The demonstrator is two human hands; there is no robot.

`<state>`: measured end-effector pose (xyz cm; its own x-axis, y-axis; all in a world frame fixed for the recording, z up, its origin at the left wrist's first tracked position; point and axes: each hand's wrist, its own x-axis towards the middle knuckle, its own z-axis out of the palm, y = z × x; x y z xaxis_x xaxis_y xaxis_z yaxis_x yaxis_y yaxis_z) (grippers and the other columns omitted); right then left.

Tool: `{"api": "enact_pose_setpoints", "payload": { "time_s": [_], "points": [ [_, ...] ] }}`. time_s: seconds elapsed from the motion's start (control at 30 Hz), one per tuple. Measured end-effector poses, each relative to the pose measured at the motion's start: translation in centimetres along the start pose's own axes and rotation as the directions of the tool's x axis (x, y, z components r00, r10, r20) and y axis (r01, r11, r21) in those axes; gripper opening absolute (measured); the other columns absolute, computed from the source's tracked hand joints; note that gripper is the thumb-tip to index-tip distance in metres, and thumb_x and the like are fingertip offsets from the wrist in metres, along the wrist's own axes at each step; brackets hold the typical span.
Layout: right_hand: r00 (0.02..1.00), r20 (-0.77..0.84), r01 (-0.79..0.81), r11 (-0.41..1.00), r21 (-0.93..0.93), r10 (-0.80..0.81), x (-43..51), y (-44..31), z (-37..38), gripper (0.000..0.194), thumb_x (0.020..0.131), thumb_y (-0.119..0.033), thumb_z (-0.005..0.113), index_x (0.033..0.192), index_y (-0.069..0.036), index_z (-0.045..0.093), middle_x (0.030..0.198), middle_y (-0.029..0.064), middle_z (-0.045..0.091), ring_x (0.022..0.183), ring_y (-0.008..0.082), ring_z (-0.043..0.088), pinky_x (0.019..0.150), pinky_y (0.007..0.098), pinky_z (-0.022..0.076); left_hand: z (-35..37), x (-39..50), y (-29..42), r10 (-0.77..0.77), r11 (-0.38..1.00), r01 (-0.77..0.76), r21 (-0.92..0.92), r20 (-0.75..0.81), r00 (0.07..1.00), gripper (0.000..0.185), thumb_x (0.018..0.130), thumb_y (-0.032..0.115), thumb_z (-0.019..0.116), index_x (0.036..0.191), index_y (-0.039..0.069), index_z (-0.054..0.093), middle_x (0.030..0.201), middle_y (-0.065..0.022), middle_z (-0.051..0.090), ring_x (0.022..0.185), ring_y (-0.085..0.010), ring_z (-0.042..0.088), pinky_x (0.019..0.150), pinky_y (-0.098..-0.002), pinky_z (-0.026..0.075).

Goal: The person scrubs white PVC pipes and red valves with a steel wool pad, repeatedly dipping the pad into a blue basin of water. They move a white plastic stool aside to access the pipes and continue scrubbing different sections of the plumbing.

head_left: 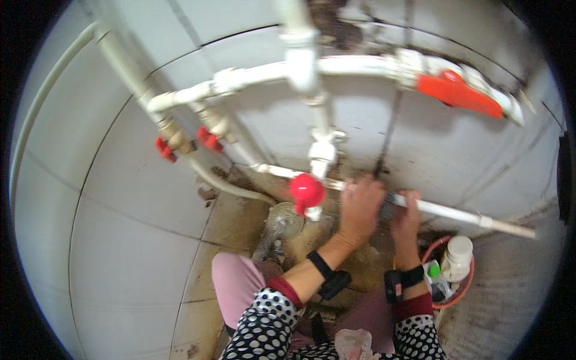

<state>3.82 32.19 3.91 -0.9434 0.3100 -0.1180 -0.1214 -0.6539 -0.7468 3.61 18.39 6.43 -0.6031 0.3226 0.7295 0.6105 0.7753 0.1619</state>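
Note:
A thin white plastic pipe (pixel 454 212) runs low along the tiled wall. My left hand (pixel 362 209) is curled over this pipe, just right of a red round valve handle (pixel 307 191). My right hand (pixel 406 220) is close beside it, with its fingertips over the same pipe. Between the two hands, a dark grey cloth-like piece (pixel 387 205) lies against the pipe and touches both. Its exact form is blurred, and my fingers hide most of it. Both wrists wear black straps.
Above runs a thicker white pipe (pixel 355 66) with a red lever valve (pixel 459 94). Two small red-handled valves (pixel 165 149) are at left. A floor drain fitting (pixel 284 220) is near my knee. At right, a reddish-rimmed bucket (pixel 468 288) holds a white bottle (pixel 458 258).

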Motion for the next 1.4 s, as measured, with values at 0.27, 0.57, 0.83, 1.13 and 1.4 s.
{"api": "enact_pose_setpoints", "payload": {
  "time_s": [0.27,0.57,0.83,1.13,1.4],
  "points": [
    [0.973,0.192,0.113,0.991,0.075,-0.126,0.7,0.1,-0.3,0.015,0.086,-0.021,0.052,0.081,-0.009,0.045,0.076,0.0027,0.049,0.069,0.0106,0.046,0.064,0.0263,0.041,-8.6,-8.4,-8.8,-0.798,0.602,0.65,-0.464,-0.321,0.51,0.024,0.082,0.006,0.048,0.106,0.001,0.049,0.105,-0.0125,0.051,0.102,-0.0274,0.046,0.087,-0.0396,0.038],
    [0.953,0.271,0.121,0.99,0.071,-0.136,0.7,0.1,-0.2,0.017,0.088,-0.021,0.05,0.08,-0.008,0.043,0.076,0.0038,0.048,0.065,0.0129,0.047,0.062,0.0277,0.042,-2.9,-2.6,-10.7,-0.958,-0.28,0.461,-0.842,0.272,-0.085,0.053,0.093,0.032,0.036,0.126,-0.008,0.031,0.126,-0.0249,0.042,0.113,-0.0325,0.044,0.092,-0.0404,0.035],
    [0.966,0.225,0.112,0.991,0.077,-0.126,1.0,0.2,-0.5,0.015,0.087,-0.02,0.052,0.083,-0.008,0.045,0.08,0.0032,0.049,0.072,0.0138,0.05,0.065,0.0282,0.0445,-0.8,-4.8,-2.7,-0.893,-0.019,0.615,-0.789,0.29,0.343,0.048,0.092,0.034,0.04,0.117,-0.006,0.04,0.115,-0.0194,0.048,0.099,-0.0281,0.048,0.086,-0.0365,0.038],
    [0.986,0.14,0.09,0.996,0.021,-0.092,0.1,-0.5,-0.3,0.019,0.089,-0.023,0.05,0.087,-0.004,0.048,0.075,0.0045,0.051,0.066,0.0148,0.051,0.06,0.0288,0.0453,-1.1,-2.1,-2.4,-0.938,0.017,0.723,-0.69,0.24,0.251,0.043,0.092,0.034,0.039,0.113,-0.003,0.045,0.103,-0.0185,0.053,0.096,-0.0286,0.052,0.085,-0.0385,0.039],
    [0.952,0.245,-0.051,0.884,-0.464,0.184,-10.3,4.0,1.6,0.041,0.088,-0.018,0.051,0.126,-0.008,0.04,0.115,0.0099,0.052,0.089,0.0167,0.055,0.075,0.0299,0.0475,-4.5,-10.9,-7.9,-0.44,-0.824,0.24,-0.514,0.846,0.301,0.035,0.091,0.032,0.041,0.109,0.006,0.054,0.093,-0.0087,0.061,0.074,-0.0171,0.059,0.06,-0.0339,0.051]
  ]
}}
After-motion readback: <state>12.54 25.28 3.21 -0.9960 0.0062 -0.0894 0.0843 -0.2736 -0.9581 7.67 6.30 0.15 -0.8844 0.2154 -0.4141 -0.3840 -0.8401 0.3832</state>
